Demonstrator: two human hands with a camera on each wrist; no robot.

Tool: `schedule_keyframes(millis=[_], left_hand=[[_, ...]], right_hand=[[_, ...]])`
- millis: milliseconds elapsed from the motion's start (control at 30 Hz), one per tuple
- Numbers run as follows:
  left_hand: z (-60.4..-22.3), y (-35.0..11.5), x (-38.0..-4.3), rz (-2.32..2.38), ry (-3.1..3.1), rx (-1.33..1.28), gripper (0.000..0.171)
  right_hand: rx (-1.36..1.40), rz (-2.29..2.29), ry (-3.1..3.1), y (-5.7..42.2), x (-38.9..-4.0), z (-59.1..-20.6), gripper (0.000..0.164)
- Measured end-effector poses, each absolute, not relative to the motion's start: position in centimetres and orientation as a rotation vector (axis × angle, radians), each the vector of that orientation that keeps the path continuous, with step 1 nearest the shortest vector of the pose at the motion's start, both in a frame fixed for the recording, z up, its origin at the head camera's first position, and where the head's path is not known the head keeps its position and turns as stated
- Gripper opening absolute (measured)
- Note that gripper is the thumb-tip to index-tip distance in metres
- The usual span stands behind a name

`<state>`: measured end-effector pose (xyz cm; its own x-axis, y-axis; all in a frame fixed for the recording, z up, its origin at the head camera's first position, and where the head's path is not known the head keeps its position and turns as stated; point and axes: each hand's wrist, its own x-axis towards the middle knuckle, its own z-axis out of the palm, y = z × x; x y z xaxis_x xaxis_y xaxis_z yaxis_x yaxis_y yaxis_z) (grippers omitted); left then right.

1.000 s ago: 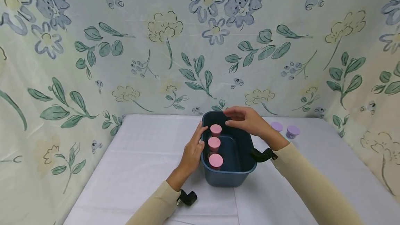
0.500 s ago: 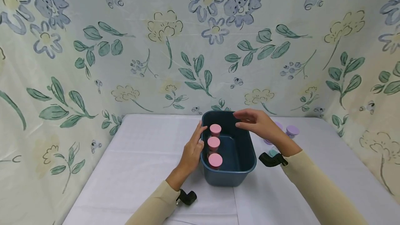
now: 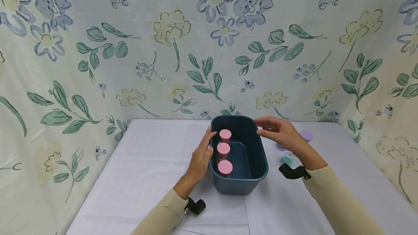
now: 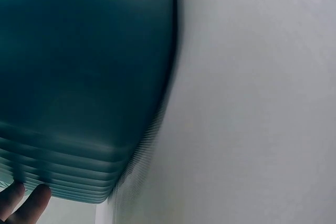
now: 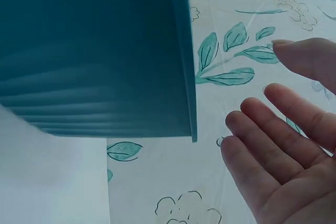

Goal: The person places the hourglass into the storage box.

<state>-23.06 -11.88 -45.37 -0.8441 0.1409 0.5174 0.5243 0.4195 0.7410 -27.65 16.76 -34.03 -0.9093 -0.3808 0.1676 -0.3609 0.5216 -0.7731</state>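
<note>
A dark blue plastic bin (image 3: 240, 187) stands on the white-covered table. Inside it, three small pink-lidded jars (image 3: 223, 149) line up along the left wall. My left hand (image 3: 198, 159) rests against the bin's left side with extended fingers; in the left wrist view two fingertips (image 4: 38, 196) lie at its ribbed outer wall. Beside the bin's far right corner is my right hand (image 3: 280, 132), holding nothing. The right wrist view shows its fingers (image 5: 283, 140) loosely extended and apart from the bin wall (image 5: 105, 77).
To the right of the bin, partly behind my right arm, are a purple-lidded jar (image 3: 306, 135), another purple piece (image 3: 281, 147) and a teal-topped item (image 3: 287, 159). A floral cloth (image 3: 176, 79) hangs behind the table (image 3: 150, 177).
My right hand has moved right, from over the bin's inside to beyond its right rim, uncovering the teal item. The left hand, bin and pink-lidded jars look unchanged.
</note>
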Motion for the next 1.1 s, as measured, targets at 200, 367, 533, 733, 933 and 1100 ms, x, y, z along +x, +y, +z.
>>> schedule_keyframes(millis=[200, 367, 533, 733, 933, 1100], left_hand=[[-45.4, -11.9, -23.1, -1.401, -2.296, -0.569, 0.050], [-45.4, -11.9, -23.0, -1.405, -2.299, -0.566, 0.051], [-45.4, -11.8, -23.1, -1.402, -2.303, -0.566, 0.053], [-45.3, -11.8, -23.0, -1.413, -2.305, -0.563, 0.052], [-45.4, -11.7, -23.0, -1.404, -2.313, -0.558, 0.053], [-45.4, -11.8, -23.1, -1.403, -2.305, -0.564, 0.052]], right_hand=[[-0.682, -1.368, 2.769, 17.8, -27.2, -34.4, 0.048], [-0.676, -1.347, 2.811, 18.6, -26.9, -34.7, 0.049], [-0.645, -1.343, 2.823, 19.5, -26.7, -35.1, 0.049], [-0.592, -1.324, 2.850, 20.6, -26.3, -35.6, 0.048], [-0.518, -1.312, 2.889, 21.7, -26.0, -36.2, 0.051], [-0.472, -1.334, 2.900, 22.5, -25.9, -36.7, 0.052]])
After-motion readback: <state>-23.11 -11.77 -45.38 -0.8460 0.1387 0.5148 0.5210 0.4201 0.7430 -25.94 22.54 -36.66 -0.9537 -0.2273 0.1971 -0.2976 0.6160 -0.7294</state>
